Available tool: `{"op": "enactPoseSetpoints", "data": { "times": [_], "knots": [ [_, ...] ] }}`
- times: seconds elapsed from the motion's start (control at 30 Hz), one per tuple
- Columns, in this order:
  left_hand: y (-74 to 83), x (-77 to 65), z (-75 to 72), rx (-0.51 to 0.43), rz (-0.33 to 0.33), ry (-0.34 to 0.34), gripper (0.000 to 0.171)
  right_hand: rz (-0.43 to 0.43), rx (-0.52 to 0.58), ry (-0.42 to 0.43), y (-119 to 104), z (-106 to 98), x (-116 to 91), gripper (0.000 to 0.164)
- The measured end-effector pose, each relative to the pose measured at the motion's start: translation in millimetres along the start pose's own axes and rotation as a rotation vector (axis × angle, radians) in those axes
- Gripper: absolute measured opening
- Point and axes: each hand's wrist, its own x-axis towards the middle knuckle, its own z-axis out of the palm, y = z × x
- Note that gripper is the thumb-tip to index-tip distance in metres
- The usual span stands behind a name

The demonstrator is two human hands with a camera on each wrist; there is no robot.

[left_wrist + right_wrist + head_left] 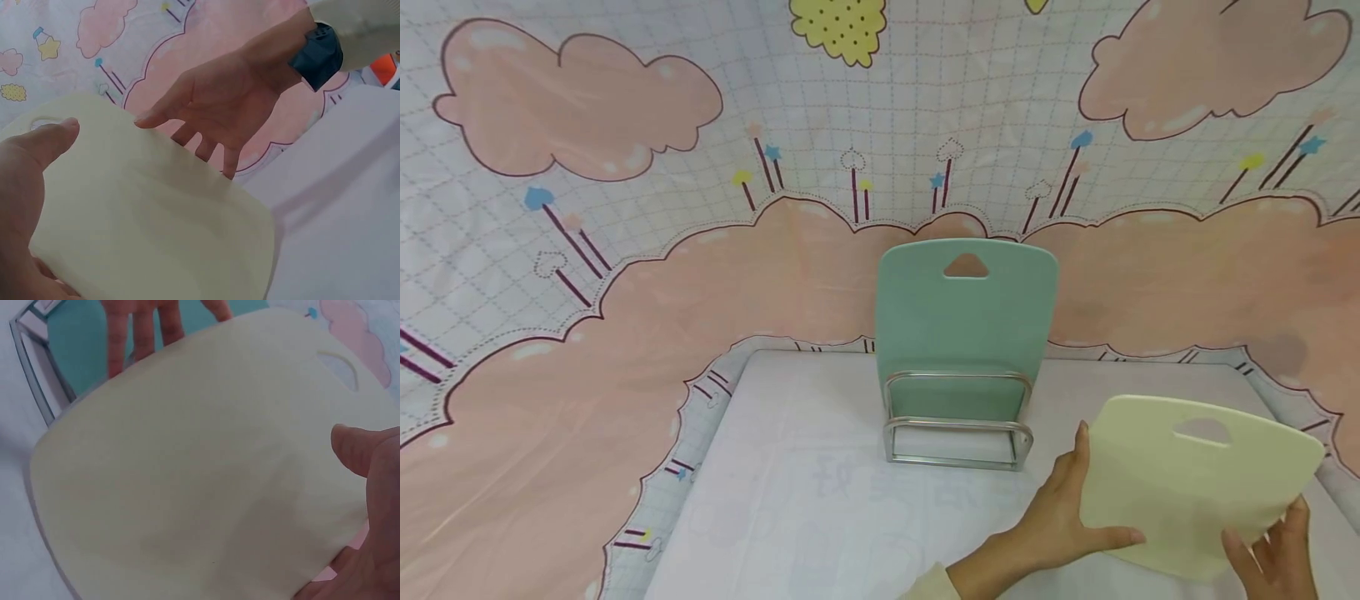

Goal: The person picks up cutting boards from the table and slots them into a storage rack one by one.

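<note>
A cream cutting board [1187, 492] with a handle slot is held up, tilted, over the right part of the table. My left hand [1052, 508] grips its left side, thumb across the front face and fingers passing behind. At the opposite side, my right hand [1277, 554] holds the edge with the thumb in front and the other fingers behind it. The right wrist view shows this thumb lying near the board's [187, 462] slot end. Left of the hands, a green cutting board [962, 325] stands upright in a metal wire rack [958, 423].
The white table [775, 500] carries the rack near its middle. Behind it hangs a patterned cloth [805, 275] with pink clouds, which also drapes down at the left. A dark band [319, 55] is around the right wrist.
</note>
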Motion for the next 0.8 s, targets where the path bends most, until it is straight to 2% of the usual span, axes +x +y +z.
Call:
{"op": "enactPoseSetpoints", "data": {
  "times": [0.23,0.47,0.6,0.8],
  "knots": [
    [-4.3,6.1,-6.1,0.022,0.052,0.031,0.111,0.047,0.024,0.06,-12,13,4,0.081],
    [-5.3,13.2,-18.3,-0.007,0.079,0.02,0.106,-0.005,0.009,0.06,-27,27,15,0.08],
    [-4.5,16.5,-25.5,-0.004,0.106,0.034,0.105,-0.019,0.085,0.076,-30,36,21,0.078],
    [-7.0,20.5,-32.9,-0.004,0.154,0.09,0.105,-0.026,0.192,0.079,-38,50,27,0.077]
  ]
}}
